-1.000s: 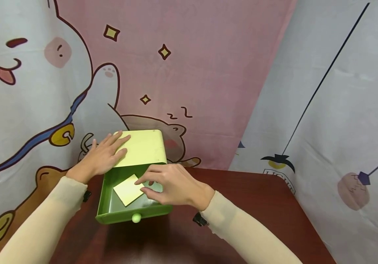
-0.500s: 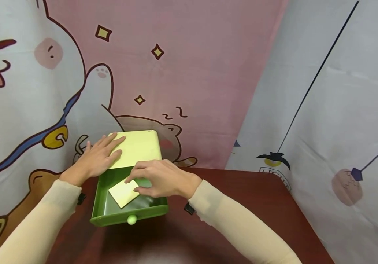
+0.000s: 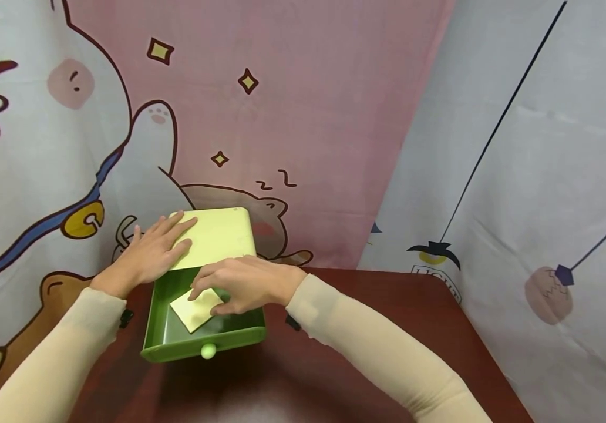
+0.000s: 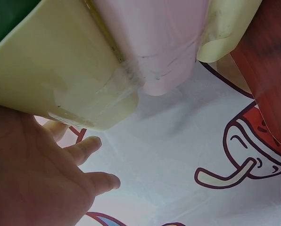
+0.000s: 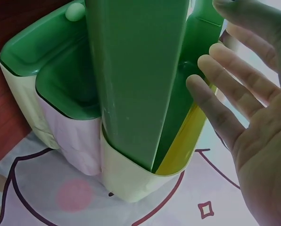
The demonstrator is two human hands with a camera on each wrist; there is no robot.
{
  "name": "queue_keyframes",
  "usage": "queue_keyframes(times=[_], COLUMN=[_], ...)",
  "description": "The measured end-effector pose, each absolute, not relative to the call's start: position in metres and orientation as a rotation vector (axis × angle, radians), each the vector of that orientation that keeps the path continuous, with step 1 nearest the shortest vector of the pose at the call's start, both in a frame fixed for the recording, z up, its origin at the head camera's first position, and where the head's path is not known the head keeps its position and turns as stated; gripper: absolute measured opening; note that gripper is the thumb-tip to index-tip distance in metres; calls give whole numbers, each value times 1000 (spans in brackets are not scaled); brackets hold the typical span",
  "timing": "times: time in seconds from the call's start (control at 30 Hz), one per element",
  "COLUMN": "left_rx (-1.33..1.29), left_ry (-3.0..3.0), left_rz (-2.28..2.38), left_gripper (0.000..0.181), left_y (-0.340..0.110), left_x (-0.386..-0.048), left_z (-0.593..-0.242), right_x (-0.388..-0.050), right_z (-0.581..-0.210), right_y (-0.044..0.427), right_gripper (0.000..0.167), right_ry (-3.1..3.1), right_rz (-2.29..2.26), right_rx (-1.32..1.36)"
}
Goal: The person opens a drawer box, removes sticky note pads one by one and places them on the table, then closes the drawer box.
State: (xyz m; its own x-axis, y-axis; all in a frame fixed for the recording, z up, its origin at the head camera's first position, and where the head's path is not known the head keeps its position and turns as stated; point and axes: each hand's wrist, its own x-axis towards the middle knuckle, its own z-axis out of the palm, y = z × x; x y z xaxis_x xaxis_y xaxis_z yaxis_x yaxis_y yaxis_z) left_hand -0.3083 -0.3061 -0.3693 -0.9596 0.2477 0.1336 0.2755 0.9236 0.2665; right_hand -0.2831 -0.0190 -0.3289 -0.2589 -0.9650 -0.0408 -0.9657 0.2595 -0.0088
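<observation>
A small drawer cabinet (image 3: 224,235) with a pale yellow top stands on the table, its top green drawer (image 3: 176,335) pulled out. My left hand (image 3: 150,255) lies on the cabinet's top, fingers spread. Inside the drawer lies a flat, square, pale yellow pad of paper (image 3: 189,317). My right hand (image 3: 242,285) reaches over the drawer, index finger over the pad and thumb by its right corner; whether they touch it I cannot tell. In the right wrist view, several fingers (image 5: 216,113) of that hand extend beside the drawer's wall. The pad is out of sight there.
A round light green knob (image 3: 208,351) sits on the drawer's front. Below it are a pink-cased drawer (image 5: 70,108) and another cream-cased one (image 5: 22,61), both pushed in. The dark red table (image 3: 366,341) extends to the right. A printed cartoon cloth (image 3: 308,117) hangs behind.
My right hand has moved left and lower over the pad, its fingers and thumb nearer the pad's edges. The head view has shifted slightly right. The left hand stays on the cabinet's top.
</observation>
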Motion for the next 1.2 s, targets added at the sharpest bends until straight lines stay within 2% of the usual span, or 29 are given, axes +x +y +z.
queue_keyframes(times=[0.7, 1.2], left_rx=[-413, -417], left_ry=[-2973, -2977], left_rz=[-435, -442], left_gripper=[73, 73], left_y=[-306, -305], left_x=[-307, -305], left_z=[-369, -367], right_x=[-290, -287], right_z=[-342, -342], right_y=[-48, -57], right_gripper=[68, 69], right_ry=[2387, 2378], right_rz=[271, 316], right_rx=[-1791, -1771])
